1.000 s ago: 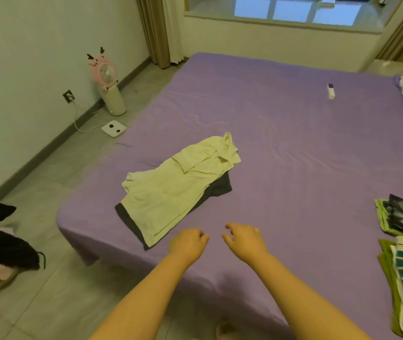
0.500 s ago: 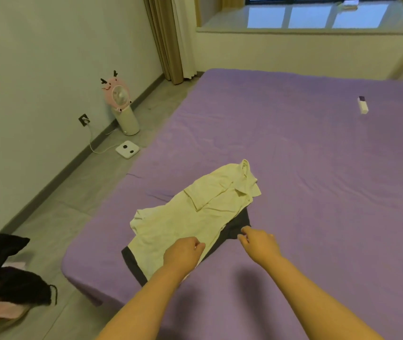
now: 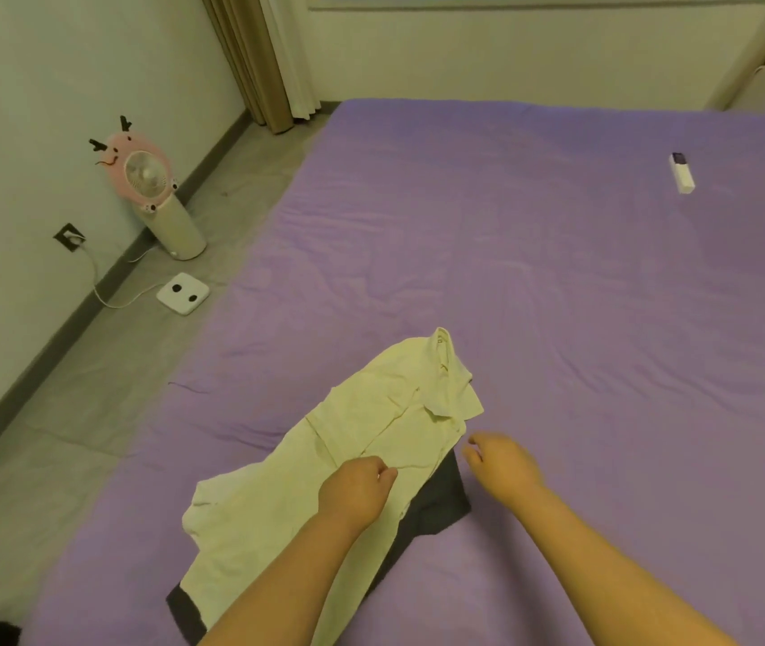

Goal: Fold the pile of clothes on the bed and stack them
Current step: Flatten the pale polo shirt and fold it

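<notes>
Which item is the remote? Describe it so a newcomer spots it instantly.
Start at the purple bed filling most of the view. Look to its far right side, well beyond the pale yellow shirt. The remote is the small white stick with a dark tip, lying alone on the sheet.

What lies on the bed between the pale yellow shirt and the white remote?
Nothing: in the head view only bare, wrinkled purple sheet separates the pale yellow shirt from the white remote.

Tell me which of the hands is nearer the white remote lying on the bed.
Right. The right hand hovers beside the shirt's collar, on the remote's side; the left hand sits over the shirt, farther away.
</notes>
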Motion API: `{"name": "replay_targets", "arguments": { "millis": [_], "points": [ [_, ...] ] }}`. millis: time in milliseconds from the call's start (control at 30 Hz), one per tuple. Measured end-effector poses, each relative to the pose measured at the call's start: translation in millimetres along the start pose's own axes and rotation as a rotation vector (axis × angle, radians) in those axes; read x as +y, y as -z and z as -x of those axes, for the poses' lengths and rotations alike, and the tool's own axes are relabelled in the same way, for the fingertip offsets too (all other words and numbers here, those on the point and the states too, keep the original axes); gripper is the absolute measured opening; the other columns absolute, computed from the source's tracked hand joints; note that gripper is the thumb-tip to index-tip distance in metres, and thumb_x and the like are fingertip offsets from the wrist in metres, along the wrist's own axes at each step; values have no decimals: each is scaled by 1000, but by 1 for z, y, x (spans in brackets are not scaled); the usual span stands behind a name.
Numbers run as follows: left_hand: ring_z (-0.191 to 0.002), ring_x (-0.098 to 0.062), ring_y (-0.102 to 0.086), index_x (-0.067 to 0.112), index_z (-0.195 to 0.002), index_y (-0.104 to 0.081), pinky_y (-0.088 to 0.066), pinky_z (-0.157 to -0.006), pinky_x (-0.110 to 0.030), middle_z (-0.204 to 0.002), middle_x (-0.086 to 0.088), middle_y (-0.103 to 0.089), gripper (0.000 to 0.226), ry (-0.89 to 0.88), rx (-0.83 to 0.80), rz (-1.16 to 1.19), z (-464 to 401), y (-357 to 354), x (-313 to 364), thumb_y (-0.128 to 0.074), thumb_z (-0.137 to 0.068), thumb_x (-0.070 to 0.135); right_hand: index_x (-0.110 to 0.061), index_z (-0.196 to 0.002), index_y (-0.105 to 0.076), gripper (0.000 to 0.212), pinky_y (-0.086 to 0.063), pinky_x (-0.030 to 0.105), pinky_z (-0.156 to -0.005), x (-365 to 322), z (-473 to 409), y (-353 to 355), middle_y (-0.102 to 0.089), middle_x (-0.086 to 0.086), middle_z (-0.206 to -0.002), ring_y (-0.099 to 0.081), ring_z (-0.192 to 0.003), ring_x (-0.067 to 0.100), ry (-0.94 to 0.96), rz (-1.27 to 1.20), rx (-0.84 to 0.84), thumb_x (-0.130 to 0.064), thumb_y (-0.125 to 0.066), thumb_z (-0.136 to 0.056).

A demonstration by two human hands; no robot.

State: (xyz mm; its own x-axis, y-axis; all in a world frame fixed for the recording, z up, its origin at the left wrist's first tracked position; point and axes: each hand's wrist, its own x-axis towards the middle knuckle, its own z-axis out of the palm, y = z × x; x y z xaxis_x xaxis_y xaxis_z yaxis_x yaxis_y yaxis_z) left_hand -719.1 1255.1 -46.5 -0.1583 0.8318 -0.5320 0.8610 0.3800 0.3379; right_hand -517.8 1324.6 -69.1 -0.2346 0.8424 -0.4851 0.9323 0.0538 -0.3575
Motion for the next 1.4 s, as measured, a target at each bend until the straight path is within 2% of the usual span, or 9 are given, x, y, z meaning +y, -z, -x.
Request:
{"name": "replay_targets", "arguments": {
  "millis": [100,267,500,667,833,1000,1133,1333,1400],
  "points": [
    [-95,-15,-60,17,-109,-64,-49,-79,-27,-109,0,-65,38,-31,-19,-11,-58,1,4,-35,-100,40,-15,-76,-46,29,-36,26,-60,10,-43,-1,-53,4,-87,-51,-80,20,-24,-5,-9,-26,-34,-100],
    [-106,-17,-54,16,-117,-63,-46,-89,-28,-120,-2,-59,36,-82,2,-19,-150,-9,9,-37,-100,35,-12,-122,-54,35,-44,31,-93,32,-117,-13,-52,5,-126,-49,-113,21,-42,24,-70,-32,-33,-102],
    [-136,-18,-26,26,-142,-38,-30,-109,-32,-148,3,-33,47,-169,32,-23,-255,-39,20,-45,-97,38,-11,-126,-47,35,-41,37,-97,35,-225,-29,-45,3,-132,-40,-124,25,-66,-61,-55,-33,-35,-101],
    [-132,-20,-32,28,-143,-33,-37,-104,-35,-147,3,-32,60,-136,-24,-173,-290,-60,16,-57,-90,42,-26,-147,-21,48,-29,52,-109,19,-268,-53,-11,2,-158,-10,-143,34,-221,-64,-147,-38,-32,-102],
    [-106,-17,-51,22,-103,-65,-44,-86,-29,-110,3,-57,17,-97,80,154,-289,-44,5,-61,-89,31,-13,-116,-54,24,-39,39,-96,22,-261,-50,-45,7,-136,-38,-125,31,-235,-178,54,-26,-47,-97],
    [-97,-12,-52,23,-88,-59,-43,-85,-30,-97,11,-61,5,-98,120,345,-253,-5,5,-60,-90,28,-16,-88,-45,16,-35,29,-54,32,-215,-21,-53,-6,-75,-52,-71,18,-246,-527,238,-25,-59,-89],
    [-79,-8,-52,28,-79,-48,-37,-62,-17,-83,12,-56,17,-100,150,528,-204,45,9,-55,-93,23,-18,-95,-51,15,-36,23,-56,20,-174,21,-54,-8,-79,-53,-76,16,-223,-724,301,-14,-63,-86],
    [-84,-8,-58,16,-98,-67,-43,-67,-19,-93,6,-66,14,-141,242,692,-105,142,26,-54,-96,20,-26,-113,-56,31,-47,25,-64,-25,-95,112,-58,1,-99,-59,-85,15,-67,-961,193,-15,-67,-86],
    [-73,-4,-62,21,-86,-72,-46,-59,-15,-82,11,-70,20,-149,258,810,-62,176,38,-54,-94,16,-20,-109,-62,27,-53,28,-61,-41,-62,143,-65,4,-98,-65,-84,20,-16,-1086,101,-15,-70,-84]
  ]
}}
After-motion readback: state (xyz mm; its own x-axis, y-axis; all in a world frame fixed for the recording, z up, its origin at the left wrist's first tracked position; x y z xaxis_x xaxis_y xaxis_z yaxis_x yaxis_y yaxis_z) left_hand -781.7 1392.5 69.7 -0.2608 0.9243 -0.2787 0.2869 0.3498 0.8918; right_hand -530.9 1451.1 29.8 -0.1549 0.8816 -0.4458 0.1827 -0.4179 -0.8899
